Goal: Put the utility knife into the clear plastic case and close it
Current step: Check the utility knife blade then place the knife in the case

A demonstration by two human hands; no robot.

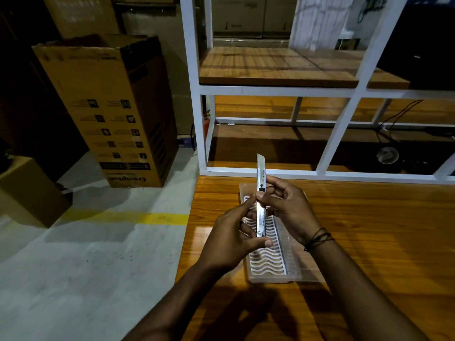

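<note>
Both hands pinch the utility knife [260,200] above the clear case [270,242] (blade extended): left hand [231,242] low, right hand [285,205] at the slider. Light, rigid, slick metal; grip the body.

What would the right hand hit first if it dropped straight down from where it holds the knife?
Probably the clear plastic case lying on the table, directly under the right hand and utility knife. Depth is unclear.

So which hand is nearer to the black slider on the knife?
The right hand. Its thumb rests just below the black slider on the knife. The left hand holds the knife's lower end, farther from the slider.
</note>
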